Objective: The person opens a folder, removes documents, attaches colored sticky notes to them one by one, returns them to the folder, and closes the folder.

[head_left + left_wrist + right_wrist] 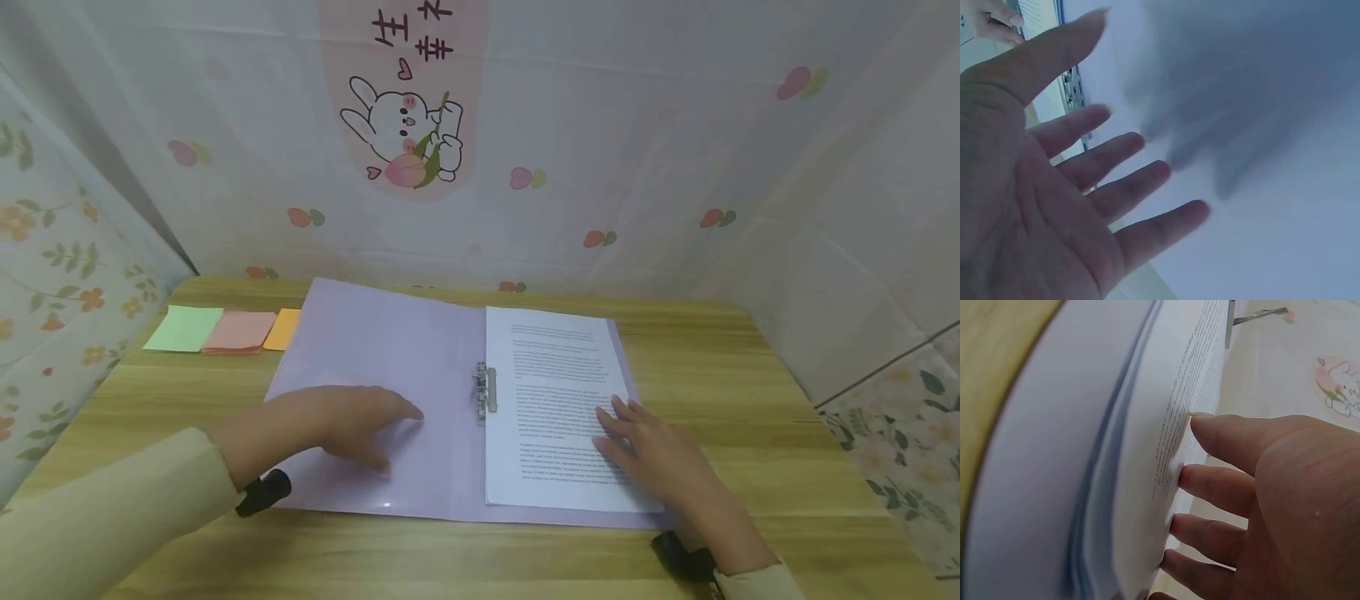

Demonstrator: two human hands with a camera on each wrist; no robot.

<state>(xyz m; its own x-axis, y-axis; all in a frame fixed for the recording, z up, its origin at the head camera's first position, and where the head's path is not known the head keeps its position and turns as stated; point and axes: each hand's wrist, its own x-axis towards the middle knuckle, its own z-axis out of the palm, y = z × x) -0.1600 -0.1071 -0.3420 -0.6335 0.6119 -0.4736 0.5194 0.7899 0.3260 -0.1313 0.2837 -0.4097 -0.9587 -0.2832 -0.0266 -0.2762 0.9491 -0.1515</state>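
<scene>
A purple folder (pixel 375 350) lies spread flat on the table, with a metal clip (pixel 482 393) near its spine. On its right half rests a stack of printed sheets (pixel 555 400). My left hand (pixel 352 421) hovers over the folder's left cover, fingers extended and holding nothing; the left wrist view shows its spread fingers and their shadow on the cover. My right hand (pixel 652 450) touches the top sheet near its right edge with its fingertips, as the right wrist view also shows.
Green sticky notes (pixel 183 328), pink sticky notes (pixel 238 331) and orange sticky notes (pixel 282 330) lie in a row at the table's back left, the orange ones partly under the folder. A printed curtain (pixel 600 150) hangs behind the wooden table (pixel 720 375).
</scene>
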